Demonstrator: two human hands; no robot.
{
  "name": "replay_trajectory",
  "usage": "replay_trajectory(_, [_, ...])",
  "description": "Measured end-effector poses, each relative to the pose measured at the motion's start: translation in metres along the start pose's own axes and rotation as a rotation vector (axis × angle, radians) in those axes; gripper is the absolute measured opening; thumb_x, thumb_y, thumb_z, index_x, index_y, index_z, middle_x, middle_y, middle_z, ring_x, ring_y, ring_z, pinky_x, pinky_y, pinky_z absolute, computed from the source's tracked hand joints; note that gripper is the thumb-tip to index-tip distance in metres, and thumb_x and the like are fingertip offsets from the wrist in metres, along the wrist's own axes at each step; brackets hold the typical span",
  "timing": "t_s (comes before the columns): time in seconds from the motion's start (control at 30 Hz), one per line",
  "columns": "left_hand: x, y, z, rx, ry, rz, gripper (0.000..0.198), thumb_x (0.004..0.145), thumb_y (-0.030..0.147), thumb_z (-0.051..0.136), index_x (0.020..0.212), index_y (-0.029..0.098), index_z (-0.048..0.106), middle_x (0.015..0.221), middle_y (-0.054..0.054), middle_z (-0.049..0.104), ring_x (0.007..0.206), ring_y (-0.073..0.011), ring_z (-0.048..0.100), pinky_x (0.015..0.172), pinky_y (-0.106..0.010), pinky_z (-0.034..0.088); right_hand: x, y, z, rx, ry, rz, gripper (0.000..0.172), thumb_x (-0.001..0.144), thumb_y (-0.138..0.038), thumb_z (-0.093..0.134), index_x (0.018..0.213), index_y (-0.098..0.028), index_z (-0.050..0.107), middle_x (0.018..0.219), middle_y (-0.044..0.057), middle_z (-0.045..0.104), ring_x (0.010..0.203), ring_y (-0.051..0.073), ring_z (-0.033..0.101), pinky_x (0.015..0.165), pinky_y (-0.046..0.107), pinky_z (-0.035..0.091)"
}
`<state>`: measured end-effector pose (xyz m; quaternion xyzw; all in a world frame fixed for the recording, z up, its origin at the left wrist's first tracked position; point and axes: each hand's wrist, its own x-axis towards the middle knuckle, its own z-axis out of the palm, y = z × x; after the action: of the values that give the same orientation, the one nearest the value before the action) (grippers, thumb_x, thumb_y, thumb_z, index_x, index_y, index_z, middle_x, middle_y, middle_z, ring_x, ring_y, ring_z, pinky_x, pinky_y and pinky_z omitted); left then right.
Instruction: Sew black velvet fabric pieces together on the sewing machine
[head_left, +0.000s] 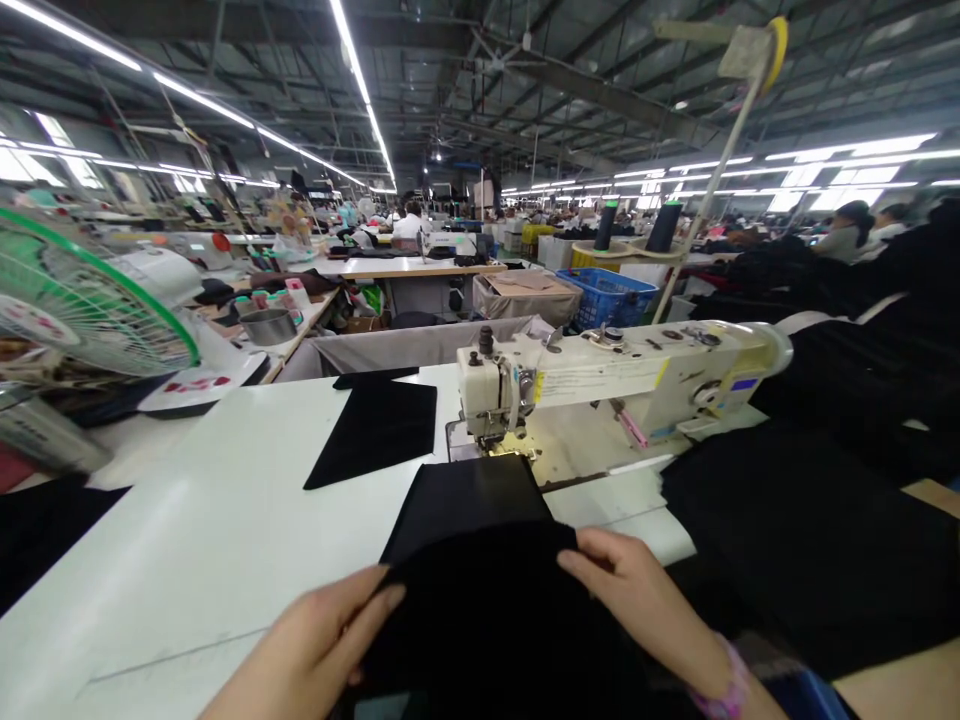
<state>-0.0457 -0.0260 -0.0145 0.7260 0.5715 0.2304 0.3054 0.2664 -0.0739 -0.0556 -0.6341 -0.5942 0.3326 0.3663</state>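
A large piece of black fabric [487, 590] spans the space between my two hands, its far end lying just before the needle area of a white sewing machine [600, 380]. At its left edge, my left hand [322, 630] pinches the cloth between thumb and fingers. My right hand [630, 585] grips the right edge the same way, a pink band around the wrist. The near part of the fabric is so dark that its folds cannot be made out.
A black cut panel [379, 425] lies on the white table [202, 520] left of the machine. A green-rimmed fan [97, 290] stands at far left beside a metal bowl [268, 326]. More black cloth [810, 540] is heaped right. Behind are a blue basket [606, 297] and thread cones [664, 228].
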Motion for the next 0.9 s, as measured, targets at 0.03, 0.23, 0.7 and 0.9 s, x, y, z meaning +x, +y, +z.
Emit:
replay_trajectory(0.03, [0.018,0.001,0.001,0.070,-0.026,0.009,0.031,0.084,0.051,0.056,0.067,0.026,0.065,0.059,-0.001,0.065,0.057,-0.0216,0.060,0.059,-0.028,0.048,0.013,0.004,0.007,-0.036,0.081,-0.030,0.035,0.091,-0.042,0.057,0.065,-0.020,0.063,0.060,-0.002,0.059,0.059,0.017,0.057,0.055,0.025,0.044])
replay_trajectory(0.23, [0.117,-0.002,0.023,0.434,0.055,0.075,0.020,0.090,0.031,0.049,0.076,0.022,0.060,0.090,-0.010,0.066,0.085,-0.0278,0.064,0.078,-0.036,0.046,0.089,0.015,0.033,-0.118,0.282,-0.114,0.013,0.082,-0.025,0.064,0.070,-0.022,0.064,0.097,0.009,0.067,0.099,0.027,0.061,0.095,0.038,0.045])
replay_trajectory(0.7, [0.098,-0.019,0.044,-0.191,0.262,0.150,0.015,0.084,0.024,0.053,0.096,0.023,0.062,0.106,-0.006,0.064,0.101,-0.0212,0.064,0.090,-0.035,0.052,0.092,0.029,0.041,0.223,0.293,-0.065,0.032,0.074,-0.049,0.071,0.063,-0.020,0.062,0.115,0.016,0.069,0.110,0.034,0.063,0.101,0.049,0.045])
replay_trajectory(0.9, [0.062,-0.005,0.033,-0.563,0.430,0.098,0.015,0.075,0.034,0.071,0.085,0.024,0.077,0.112,-0.008,0.070,0.109,-0.0259,0.065,0.097,-0.035,0.050,0.079,0.012,0.033,0.677,0.027,0.085,0.041,0.072,-0.048,0.081,0.097,-0.015,0.076,0.095,0.009,0.077,0.098,0.028,0.070,0.095,0.041,0.053])
